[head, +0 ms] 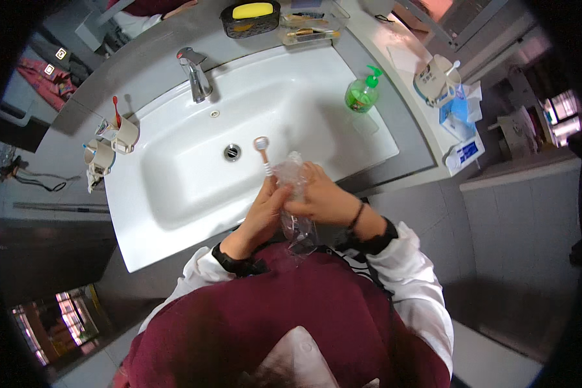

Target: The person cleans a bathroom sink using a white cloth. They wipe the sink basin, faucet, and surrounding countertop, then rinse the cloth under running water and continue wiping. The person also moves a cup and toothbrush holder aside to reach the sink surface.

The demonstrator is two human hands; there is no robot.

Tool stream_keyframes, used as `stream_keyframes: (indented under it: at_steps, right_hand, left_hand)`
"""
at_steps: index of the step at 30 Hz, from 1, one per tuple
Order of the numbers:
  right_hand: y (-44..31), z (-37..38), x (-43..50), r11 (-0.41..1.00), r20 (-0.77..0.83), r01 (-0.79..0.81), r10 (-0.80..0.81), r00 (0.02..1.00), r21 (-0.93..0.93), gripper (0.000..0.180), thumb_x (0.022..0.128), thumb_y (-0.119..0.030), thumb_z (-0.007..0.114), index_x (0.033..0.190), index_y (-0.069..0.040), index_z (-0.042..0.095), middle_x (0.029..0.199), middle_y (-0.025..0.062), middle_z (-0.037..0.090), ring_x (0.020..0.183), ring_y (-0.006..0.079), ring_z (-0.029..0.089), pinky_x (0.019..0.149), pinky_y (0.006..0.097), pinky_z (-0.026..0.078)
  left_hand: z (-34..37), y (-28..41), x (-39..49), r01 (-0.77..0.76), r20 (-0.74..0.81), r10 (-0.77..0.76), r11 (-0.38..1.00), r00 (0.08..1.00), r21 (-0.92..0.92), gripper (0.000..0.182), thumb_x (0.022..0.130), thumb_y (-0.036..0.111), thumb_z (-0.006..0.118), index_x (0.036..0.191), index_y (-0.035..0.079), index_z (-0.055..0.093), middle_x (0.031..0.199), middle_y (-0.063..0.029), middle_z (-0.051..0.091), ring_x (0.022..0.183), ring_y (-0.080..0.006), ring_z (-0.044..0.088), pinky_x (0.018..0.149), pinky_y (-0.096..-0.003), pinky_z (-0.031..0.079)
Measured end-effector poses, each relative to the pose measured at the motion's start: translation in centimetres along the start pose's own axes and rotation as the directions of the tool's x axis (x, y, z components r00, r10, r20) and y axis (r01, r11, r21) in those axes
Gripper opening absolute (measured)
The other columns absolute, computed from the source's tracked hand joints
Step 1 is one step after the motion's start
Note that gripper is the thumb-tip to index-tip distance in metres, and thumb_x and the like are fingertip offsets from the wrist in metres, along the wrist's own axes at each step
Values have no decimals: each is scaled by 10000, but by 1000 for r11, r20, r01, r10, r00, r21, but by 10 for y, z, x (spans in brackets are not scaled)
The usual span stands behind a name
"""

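My left hand (264,212) is in front of the sink's near edge. From its fingers rises a slim handled tool (263,154) with a brown neck, a ribbed white section and a small pale head; its exact kind is unclear. My right hand (324,198) grips a crumpled clear plastic bag (293,175), and my left thumb touches the same bag. The bag's lower part hangs between my wrists, over my dark red top. Beyond both hands lies the white washbasin (184,203) with its metal drain (232,153).
A chrome faucet (197,80) stands at the back. Cups (125,136) with toothbrushes are at left. A green soap pump bottle (361,97), a mug (431,82), a tissue pack (457,119) and a white tube (465,154) line the right. Yellow soap (253,10) sits behind.
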State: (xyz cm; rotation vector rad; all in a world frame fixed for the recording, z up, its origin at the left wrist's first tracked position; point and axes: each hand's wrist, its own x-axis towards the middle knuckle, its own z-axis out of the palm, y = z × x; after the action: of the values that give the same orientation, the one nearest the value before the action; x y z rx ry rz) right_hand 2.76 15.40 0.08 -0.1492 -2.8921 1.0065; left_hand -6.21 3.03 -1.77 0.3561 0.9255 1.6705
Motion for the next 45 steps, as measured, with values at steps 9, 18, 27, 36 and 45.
stream_keyframes:
  at_steps: [9, 18, 27, 36, 45]
  right_hand:
    - [102, -177, -69, 760, -756, 111, 598, 266, 640, 291, 812, -125, 547, 1061, -47, 418, 889, 52, 487, 732, 132, 524, 599, 242, 461]
    - [170, -189, -57, 598, -609, 150, 716, 341, 787, 195, 856, -234, 510, 815, -44, 511, 695, 33, 508, 587, 113, 529, 507, 218, 456]
    - [150, -166, -45, 775, -736, -9, 603, 309, 631, 299, 891, -297, 429, 959, -16, 501, 796, 31, 503, 671, 114, 456, 592, 247, 413]
    - [51, -63, 44, 744, -359, -49, 378, 854, 667, 210, 886, -249, 421, 927, -52, 479, 825, 13, 473, 707, 101, 456, 623, 228, 401]
    - [-12, 108, 291, 411, 268, -333, 208, 941, 849, 214, 885, -219, 431, 875, -17, 502, 774, 54, 518, 684, 185, 537, 724, 341, 476]
  left_hand:
    - [43, 7, 30, -77, -164, 94, 991, 982, 108, 251, 844, 16, 388, 1095, 27, 380, 895, -39, 526, 752, -81, 520, 651, -217, 441]
    - [4, 19, 13, -151, -201, 205, 955, 958, 254, 329, 825, 28, 378, 1154, 22, 365, 884, -41, 511, 700, -68, 511, 542, -202, 441]
    - [-79, 29, -41, -262, -351, 360, 918, 865, 298, 370, 813, 93, 435, 1170, 5, 389, 913, -28, 470, 840, -73, 437, 741, -218, 383]
    - [-140, 4, -134, -316, -649, 319, 940, 690, 127, 320, 816, 83, 410, 1128, 19, 395, 836, -25, 471, 610, -38, 445, 446, -182, 384]
    - [-232, 57, -158, -344, -488, 410, 912, 770, 223, 215, 839, 32, 381, 1046, 24, 438, 895, -18, 499, 798, -65, 491, 692, -215, 426]
